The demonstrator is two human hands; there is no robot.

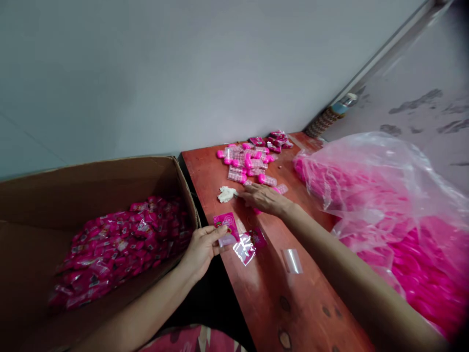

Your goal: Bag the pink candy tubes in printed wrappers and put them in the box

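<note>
My left hand point(201, 250) pinches a pink printed plastic packet point(226, 226) between thumb and fingers, over the table's left edge. Just below it, a clear packet point(245, 248) and a pink one point(258, 238) lie on the wood. My right hand point(263, 198) reaches low across the tabletop, fingers stretched beside a crumpled white wad point(227, 194); whether they touch it I cannot tell. Beyond its fingers lies a pile of small clear tubes with pink caps point(249, 159). One pink-capped tube point(281, 188) rests right behind that hand, partly hidden.
A cardboard box point(181, 183) at left holds many sealed pink packets point(124, 244). A large clear bag of pink plastic pieces point(381, 205) covers the right side. Pink packets point(279, 141) sit by the wall. A clear plastic piece point(292, 261) lies on the reddish table point(264, 298).
</note>
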